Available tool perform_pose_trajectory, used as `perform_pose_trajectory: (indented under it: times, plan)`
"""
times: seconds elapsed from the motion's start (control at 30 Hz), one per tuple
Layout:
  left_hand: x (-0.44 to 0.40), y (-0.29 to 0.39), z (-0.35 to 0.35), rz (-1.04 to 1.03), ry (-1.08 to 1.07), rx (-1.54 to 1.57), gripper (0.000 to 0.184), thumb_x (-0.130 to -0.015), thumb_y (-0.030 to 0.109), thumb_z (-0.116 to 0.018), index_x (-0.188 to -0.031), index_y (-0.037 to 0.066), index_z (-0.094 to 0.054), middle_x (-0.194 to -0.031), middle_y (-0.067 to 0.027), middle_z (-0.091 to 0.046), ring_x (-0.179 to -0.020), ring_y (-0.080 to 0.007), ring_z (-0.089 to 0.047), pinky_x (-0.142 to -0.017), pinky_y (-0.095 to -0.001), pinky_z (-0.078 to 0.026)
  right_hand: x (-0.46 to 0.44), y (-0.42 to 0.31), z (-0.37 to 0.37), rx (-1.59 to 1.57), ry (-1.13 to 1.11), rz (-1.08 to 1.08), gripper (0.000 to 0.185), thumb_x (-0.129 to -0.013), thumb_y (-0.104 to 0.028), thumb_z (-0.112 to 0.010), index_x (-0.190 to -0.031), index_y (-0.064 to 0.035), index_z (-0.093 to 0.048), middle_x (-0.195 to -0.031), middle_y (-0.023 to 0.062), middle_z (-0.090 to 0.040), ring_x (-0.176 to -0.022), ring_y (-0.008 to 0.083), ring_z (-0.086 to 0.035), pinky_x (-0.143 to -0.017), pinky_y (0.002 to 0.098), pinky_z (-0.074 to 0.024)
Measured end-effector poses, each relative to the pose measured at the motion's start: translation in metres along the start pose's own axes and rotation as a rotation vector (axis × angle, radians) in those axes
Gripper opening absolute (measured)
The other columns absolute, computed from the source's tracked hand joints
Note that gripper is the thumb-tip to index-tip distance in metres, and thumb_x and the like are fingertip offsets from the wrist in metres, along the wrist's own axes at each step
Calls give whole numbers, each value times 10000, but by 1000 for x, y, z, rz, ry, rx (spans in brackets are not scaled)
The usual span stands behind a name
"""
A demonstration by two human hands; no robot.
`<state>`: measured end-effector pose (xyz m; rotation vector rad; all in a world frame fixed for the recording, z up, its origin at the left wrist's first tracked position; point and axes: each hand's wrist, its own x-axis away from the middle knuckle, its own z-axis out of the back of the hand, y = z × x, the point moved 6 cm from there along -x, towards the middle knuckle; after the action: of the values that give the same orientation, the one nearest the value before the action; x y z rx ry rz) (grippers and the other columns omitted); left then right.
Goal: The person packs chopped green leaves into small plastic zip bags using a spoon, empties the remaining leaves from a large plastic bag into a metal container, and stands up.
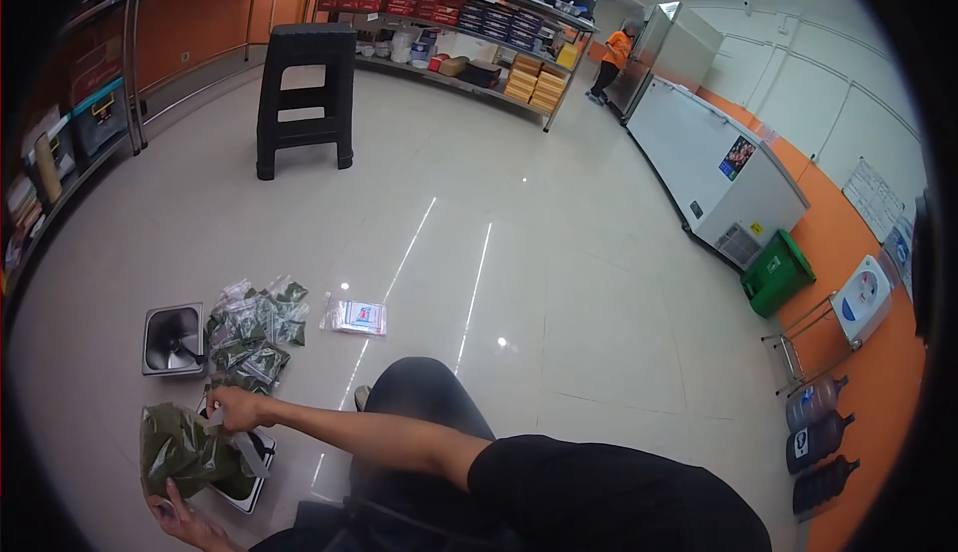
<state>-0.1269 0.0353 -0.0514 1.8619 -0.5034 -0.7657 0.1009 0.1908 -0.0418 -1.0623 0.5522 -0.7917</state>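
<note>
A large clear plastic bag of green contents (178, 449) is held low at the left, over a metal pan (261, 492). My left hand (183, 520) grips its lower edge, thumb in front. My right hand (238, 409) is closed on the bag's upper edge, where loose clear plastic hangs down. The bag covers much of the pan. Just beyond my right hand, several small clear bags with green contents (261, 320) lie in a heap on the floor. Beside them stands a second metal pan (174, 340) with something metal inside, perhaps a scoop.
A pack of clear plastic bags (356, 317) lies on the floor (559, 282). Farther off stand a black stool (307, 93), stocked shelves (459, 28), a chest freezer (709, 163) and a green bin (778, 273). Someone in orange (617, 51) is at the back. Water jugs (818, 442) line the right wall.
</note>
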Motion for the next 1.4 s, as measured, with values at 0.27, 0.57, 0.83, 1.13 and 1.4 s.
perform_pose_trajectory:
  times: [0.27, 0.57, 0.83, 1.13, 1.4]
  plan:
    - [8, 6, -3, 144, 33, 108, 226, -866, 23, -711, -1018, 1, -545, -1182, -115, -592, -1062, -194, -566, -964, -338, -457, -2, 0, -8, 84, 41, 126, 372, -631, 11, -693, -985, -16, -583, -946, 205, -658, -933, 391, -642, -801, 444, -497]
    - [16, -5, 5, 29, 82, 158, 364, -803, -30, -736, -1157, -10, -653, -1175, -114, -651, -1062, -200, -623, -949, -355, -508, 2, -5, -7, 181, -96, 63, 554, -712, -123, -694, -1253, -53, -594, -1190, 199, -642, -1136, 359, -603, -1016, 442, -460]
    - [20, 54, -25, 37, 92, 347, 333, -744, -94, -771, -995, 32, -593, -1168, -99, -636, -1083, -189, -597, -999, -322, -442, 24, -33, -14, -321, -319, -160, 532, -811, -161, -742, -1260, 57, -559, -1159, 135, -657, -1068, 201, -622, -960, 311, -462]
    - [21, 53, -36, 100, 103, 475, 374, -734, -99, -781, -772, 115, -476, -1192, -119, -609, -1091, -197, -577, -1014, -344, -429, 16, -33, -18, -14, -190, 112, 418, -793, -265, -819, -1061, 20, -673, -1014, 143, -707, -925, 233, -673, -833, 345, -511]
    - [21, 68, -44, 48, 57, 415, 394, -726, -69, -813, -730, 115, -464, -1203, -126, -582, -1085, -183, -560, -998, -327, -416, 25, -61, -17, -115, -192, 146, 766, -786, -254, -837, -1414, -35, -456, -1313, 136, -592, -1216, 220, -560, -1052, 346, -420]
